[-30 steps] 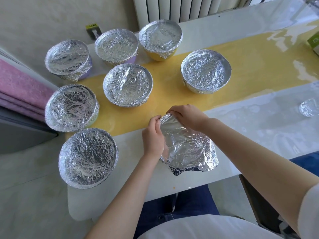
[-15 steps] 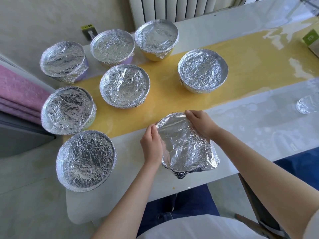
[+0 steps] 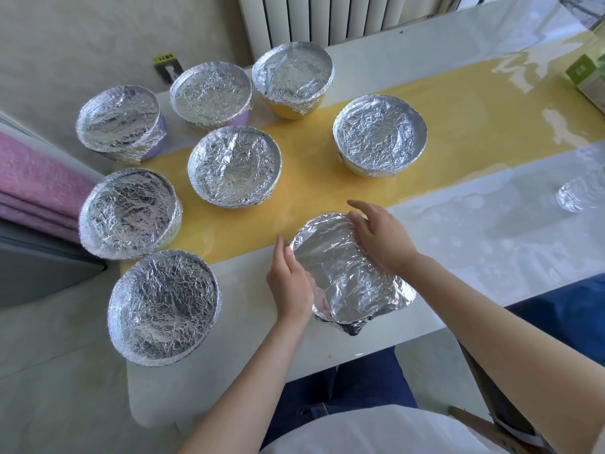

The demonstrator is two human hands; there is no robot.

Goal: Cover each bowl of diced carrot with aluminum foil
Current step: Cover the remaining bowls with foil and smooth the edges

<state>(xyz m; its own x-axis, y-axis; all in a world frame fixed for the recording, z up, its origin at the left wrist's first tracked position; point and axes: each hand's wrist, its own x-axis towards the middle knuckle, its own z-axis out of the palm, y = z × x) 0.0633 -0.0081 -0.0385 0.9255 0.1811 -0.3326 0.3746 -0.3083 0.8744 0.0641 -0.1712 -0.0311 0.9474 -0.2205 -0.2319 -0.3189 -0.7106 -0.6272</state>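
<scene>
Fingers straight, left grip point(image 3: 289, 283) and right grip point(image 3: 381, 235) press the lower-centre foil point(image 3: 343, 276); even crimping all round should seal it

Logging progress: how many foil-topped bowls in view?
8. Far row: left purple bowl, middle purple bowl, yellow bowl. On the runner: centre bowl, right bowl. Left side: left bowl, near-left bowl. Eighth bowl between left hand and right hand. None seems hidden.

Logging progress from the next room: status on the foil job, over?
Left hand and right hand open, pressing near bowl's foil down. Seven other bowls covered. Nothing blocking.
</scene>
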